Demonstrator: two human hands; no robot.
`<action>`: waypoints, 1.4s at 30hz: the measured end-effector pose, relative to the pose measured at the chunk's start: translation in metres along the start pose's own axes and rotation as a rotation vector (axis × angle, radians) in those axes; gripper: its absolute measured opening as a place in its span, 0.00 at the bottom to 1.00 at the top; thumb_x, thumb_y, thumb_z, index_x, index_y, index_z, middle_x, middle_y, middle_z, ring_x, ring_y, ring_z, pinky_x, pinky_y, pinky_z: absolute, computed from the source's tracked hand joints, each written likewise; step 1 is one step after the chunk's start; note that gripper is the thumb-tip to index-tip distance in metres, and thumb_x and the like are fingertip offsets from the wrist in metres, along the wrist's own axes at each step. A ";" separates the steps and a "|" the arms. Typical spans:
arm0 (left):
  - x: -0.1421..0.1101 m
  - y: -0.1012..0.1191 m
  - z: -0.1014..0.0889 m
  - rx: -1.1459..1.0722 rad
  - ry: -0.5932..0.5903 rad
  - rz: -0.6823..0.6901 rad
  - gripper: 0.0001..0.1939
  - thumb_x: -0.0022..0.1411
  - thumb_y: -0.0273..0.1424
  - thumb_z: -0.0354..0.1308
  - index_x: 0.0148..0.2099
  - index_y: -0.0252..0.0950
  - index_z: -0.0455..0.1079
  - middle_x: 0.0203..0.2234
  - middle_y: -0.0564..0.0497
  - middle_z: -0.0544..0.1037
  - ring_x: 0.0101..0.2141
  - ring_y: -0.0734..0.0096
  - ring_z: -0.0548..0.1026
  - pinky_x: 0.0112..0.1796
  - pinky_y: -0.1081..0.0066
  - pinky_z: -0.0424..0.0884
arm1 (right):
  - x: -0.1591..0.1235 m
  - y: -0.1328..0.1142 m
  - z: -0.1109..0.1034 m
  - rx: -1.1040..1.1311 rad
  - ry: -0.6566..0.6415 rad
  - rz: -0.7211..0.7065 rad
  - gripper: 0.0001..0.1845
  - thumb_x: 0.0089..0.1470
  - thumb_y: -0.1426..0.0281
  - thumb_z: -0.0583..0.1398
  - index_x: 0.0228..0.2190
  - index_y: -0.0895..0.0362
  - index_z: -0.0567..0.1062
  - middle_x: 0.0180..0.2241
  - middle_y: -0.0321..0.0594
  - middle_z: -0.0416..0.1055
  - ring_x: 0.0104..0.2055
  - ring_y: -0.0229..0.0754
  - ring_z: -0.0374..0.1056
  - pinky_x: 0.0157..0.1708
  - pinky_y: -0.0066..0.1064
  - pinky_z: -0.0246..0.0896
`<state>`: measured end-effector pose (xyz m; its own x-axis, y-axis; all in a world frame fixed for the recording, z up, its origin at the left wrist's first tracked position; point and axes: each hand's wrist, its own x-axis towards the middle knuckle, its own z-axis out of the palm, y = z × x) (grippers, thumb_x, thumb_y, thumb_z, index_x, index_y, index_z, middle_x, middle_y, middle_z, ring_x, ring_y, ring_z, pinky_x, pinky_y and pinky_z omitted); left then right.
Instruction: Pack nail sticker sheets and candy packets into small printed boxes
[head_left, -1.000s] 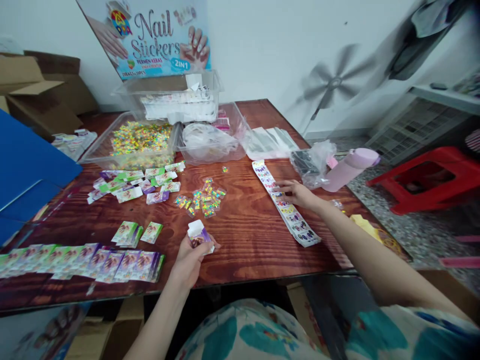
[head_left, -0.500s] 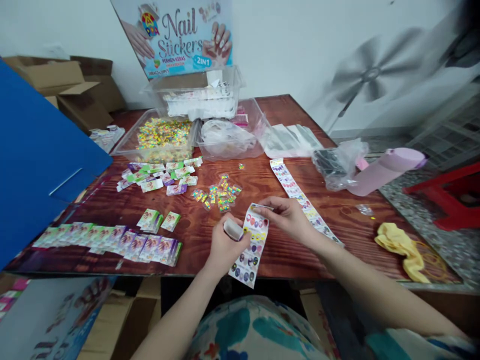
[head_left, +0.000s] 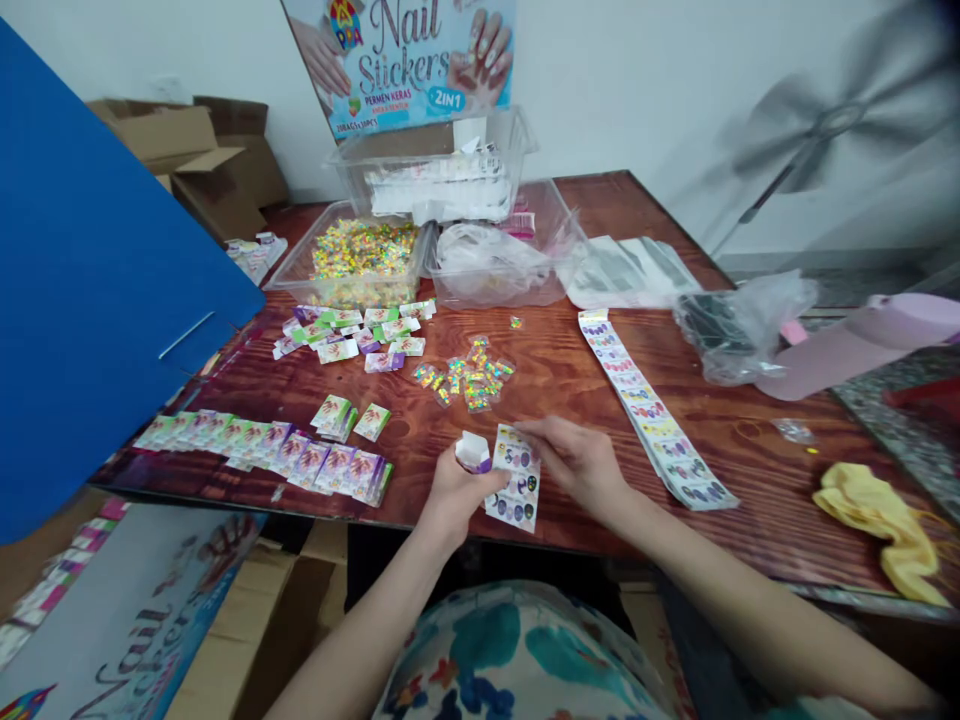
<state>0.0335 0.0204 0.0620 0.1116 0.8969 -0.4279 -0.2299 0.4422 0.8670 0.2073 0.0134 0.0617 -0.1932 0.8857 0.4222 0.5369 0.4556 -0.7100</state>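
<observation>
My left hand [head_left: 450,495] is closed around a small white and purple box [head_left: 472,453] whose upper end stands open. Its thumb also presses on a sheet of nail stickers [head_left: 516,495] beside the box. At the top edge of that sheet, the fingers of my right hand [head_left: 577,465] pinch it; their tips are partly blurred. Just beyond my hands lies a loose heap of small shiny candy packets [head_left: 472,375]. A long strip of nail stickers [head_left: 649,400] lies on the table to the right of my right hand.
Rows of small boxes [head_left: 262,443] lie at the left front, with more boxes [head_left: 352,335] heaped behind. Clear tubs [head_left: 300,265] stand at the back. A pink bottle [head_left: 847,350], yellow cloth [head_left: 862,510] and plastic bags [head_left: 630,275] lie rightward. A blue panel [head_left: 97,290] juts in at left.
The view has swung left, so things sit further right. The sticker sheet in my hands now shows shorter, and the box's open end has tipped into view.
</observation>
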 end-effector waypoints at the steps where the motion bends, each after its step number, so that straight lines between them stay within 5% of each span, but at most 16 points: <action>1: 0.000 0.000 -0.001 -0.042 0.002 -0.005 0.18 0.32 0.27 0.72 0.27 0.33 0.69 0.20 0.56 0.74 0.21 0.76 0.71 0.26 0.75 0.67 | -0.002 -0.002 0.001 0.000 -0.040 -0.051 0.13 0.62 0.67 0.55 0.45 0.52 0.77 0.39 0.44 0.78 0.40 0.44 0.75 0.40 0.35 0.72; 6: 0.001 0.009 -0.011 -0.115 -0.022 0.025 0.16 0.35 0.29 0.72 0.25 0.33 0.68 0.20 0.56 0.74 0.22 0.77 0.71 0.26 0.76 0.66 | -0.008 -0.009 0.009 0.095 -0.185 -0.129 0.19 0.59 0.63 0.60 0.52 0.52 0.72 0.43 0.45 0.76 0.43 0.44 0.74 0.42 0.33 0.72; 12: -0.003 0.007 -0.011 -0.035 0.007 0.005 0.16 0.34 0.25 0.70 0.28 0.32 0.69 0.21 0.55 0.75 0.23 0.76 0.72 0.26 0.76 0.68 | -0.009 -0.003 0.019 0.185 0.012 0.071 0.11 0.59 0.66 0.59 0.41 0.52 0.80 0.33 0.41 0.79 0.33 0.42 0.75 0.32 0.30 0.71; 15: -0.001 0.001 -0.012 -0.064 0.026 -0.103 0.16 0.34 0.27 0.69 0.30 0.32 0.69 0.21 0.53 0.76 0.21 0.73 0.72 0.23 0.73 0.70 | -0.010 -0.002 0.019 0.201 0.056 0.021 0.11 0.59 0.69 0.58 0.41 0.52 0.79 0.34 0.42 0.78 0.36 0.42 0.75 0.35 0.31 0.71; 21: 0.000 0.009 -0.023 -0.274 0.002 -0.232 0.16 0.37 0.30 0.67 0.29 0.36 0.65 0.22 0.53 0.77 0.22 0.70 0.75 0.27 0.69 0.74 | -0.015 -0.003 0.017 0.198 -0.127 -0.241 0.17 0.60 0.75 0.55 0.49 0.51 0.75 0.48 0.46 0.73 0.49 0.43 0.71 0.46 0.34 0.70; 25: -0.003 0.013 -0.026 -0.198 -0.032 -0.170 0.16 0.39 0.34 0.69 0.29 0.36 0.66 0.23 0.52 0.76 0.23 0.70 0.75 0.27 0.68 0.74 | -0.016 -0.005 0.019 0.227 -0.167 -0.229 0.16 0.61 0.73 0.55 0.47 0.51 0.76 0.49 0.47 0.71 0.51 0.43 0.70 0.47 0.35 0.69; 28: -0.002 0.006 -0.026 -0.073 0.082 -0.064 0.18 0.34 0.30 0.70 0.26 0.35 0.64 0.19 0.55 0.73 0.19 0.74 0.72 0.22 0.74 0.70 | -0.006 0.003 0.025 0.275 -0.219 -0.152 0.11 0.61 0.70 0.56 0.41 0.53 0.78 0.44 0.45 0.74 0.45 0.42 0.73 0.44 0.33 0.69; 33: 0.008 -0.008 -0.031 -0.015 0.253 0.039 0.18 0.32 0.27 0.68 0.26 0.34 0.63 0.16 0.59 0.70 0.16 0.78 0.68 0.18 0.77 0.66 | 0.036 0.046 0.042 -0.063 -0.068 0.078 0.10 0.59 0.69 0.58 0.36 0.58 0.80 0.34 0.46 0.76 0.37 0.45 0.72 0.39 0.35 0.67; 38: 0.014 -0.013 -0.039 -0.024 0.334 0.074 0.17 0.33 0.27 0.67 0.28 0.34 0.64 0.17 0.59 0.71 0.16 0.81 0.67 0.18 0.78 0.66 | 0.067 0.073 0.060 -0.431 -0.291 -0.091 0.12 0.58 0.72 0.59 0.42 0.58 0.80 0.41 0.51 0.73 0.45 0.50 0.67 0.46 0.39 0.63; 42: 0.013 -0.014 -0.042 -0.017 0.348 0.093 0.17 0.34 0.27 0.67 0.28 0.34 0.64 0.17 0.60 0.70 0.16 0.81 0.66 0.18 0.78 0.66 | 0.067 0.077 0.064 -0.388 -0.273 -0.127 0.15 0.59 0.78 0.54 0.40 0.57 0.79 0.44 0.50 0.73 0.45 0.49 0.66 0.47 0.40 0.61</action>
<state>-0.0027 0.0256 0.0331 -0.2460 0.8778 -0.4110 -0.2402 0.3556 0.9033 0.1830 0.1130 -0.0007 -0.4571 0.8401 0.2920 0.7518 0.5404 -0.3779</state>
